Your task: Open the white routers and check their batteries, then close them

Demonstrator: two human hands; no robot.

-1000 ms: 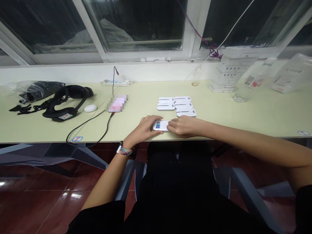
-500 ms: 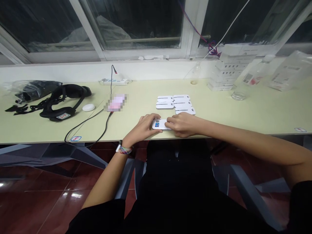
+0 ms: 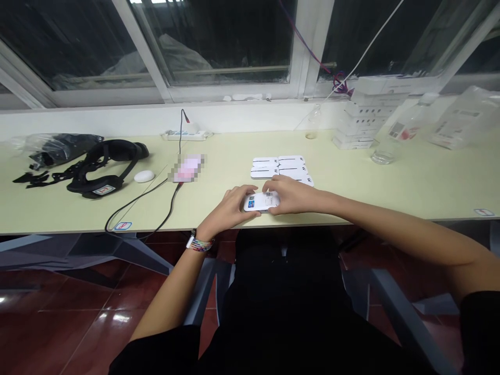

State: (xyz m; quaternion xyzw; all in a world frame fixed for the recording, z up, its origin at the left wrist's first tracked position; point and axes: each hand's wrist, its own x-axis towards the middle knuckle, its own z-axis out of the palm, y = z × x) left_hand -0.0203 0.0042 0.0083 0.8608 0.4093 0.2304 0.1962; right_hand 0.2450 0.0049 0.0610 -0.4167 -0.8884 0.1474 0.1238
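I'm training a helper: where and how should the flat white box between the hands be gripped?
Probably by its long edges near either end, coming from left or right: the white box lies flat, its length running sideways, and is narrow enough for the left hand to span.

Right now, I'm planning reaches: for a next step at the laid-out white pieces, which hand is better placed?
The right hand, I'd judge: it lies close to the nearest of the laid-out white pieces. The left hand sits farther off. Both hold the other white piece at opposite ends.
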